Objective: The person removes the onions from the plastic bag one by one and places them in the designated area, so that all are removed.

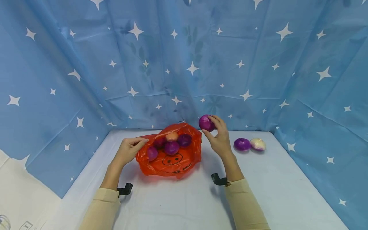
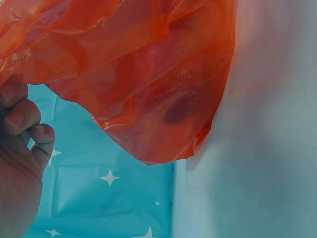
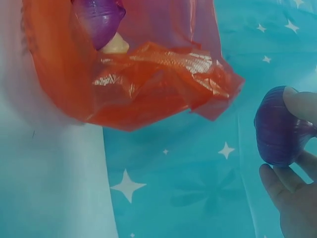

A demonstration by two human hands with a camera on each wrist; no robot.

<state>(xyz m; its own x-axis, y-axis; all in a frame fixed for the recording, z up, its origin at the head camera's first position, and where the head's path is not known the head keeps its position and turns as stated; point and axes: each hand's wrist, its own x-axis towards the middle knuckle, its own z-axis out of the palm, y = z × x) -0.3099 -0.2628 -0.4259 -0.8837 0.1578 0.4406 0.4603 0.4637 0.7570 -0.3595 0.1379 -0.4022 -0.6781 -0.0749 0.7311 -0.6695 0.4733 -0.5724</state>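
Note:
A red plastic bag (image 1: 181, 163) with a printed face lies on the table, its mouth gaping. Inside show several purple onions (image 1: 171, 148) and a paler one (image 1: 172, 136). The left hand (image 1: 127, 150) pinches the left edge of the bag's mouth; in the left wrist view its curled fingers (image 2: 22, 116) are at the bag (image 2: 163, 99). To the right of the bag, the right hand (image 1: 220, 139) holds a purple onion (image 1: 206, 123) up between thumb and fingers. The right wrist view shows that onion (image 3: 280, 129) apart from the bag (image 3: 138, 99).
On the white table (image 1: 178, 207), a purple onion (image 1: 242, 144) and a whitish one (image 1: 257, 144) lie side by side right of the right hand. Blue star-printed cloth (image 1: 189, 80) hangs behind and along both sides. Dark wrist mounts (image 1: 125, 189) are on both forearms.

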